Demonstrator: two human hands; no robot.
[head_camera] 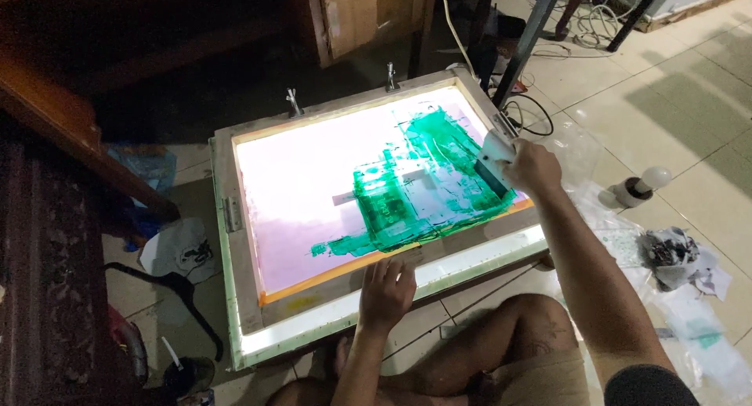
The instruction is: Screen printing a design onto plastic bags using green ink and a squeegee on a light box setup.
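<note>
A wooden-framed printing screen (243, 273) lies on a lit light box on the floor, its pale mesh smeared with green ink (415, 194). My right hand (533, 167) grips a white squeegee (495, 157) at the right edge of the ink patch. My left hand (386, 290) presses flat, fingers spread, on the near rail of the frame.
Two metal clamps (294, 102) stick up at the frame's far rail. A bare bulb in a socket (638, 187), crumpled ink-stained paper (674, 253) and plastic sheeting lie on the tiles to the right. Cables (533, 112) run behind. Dark wooden furniture stands left; my knee is below.
</note>
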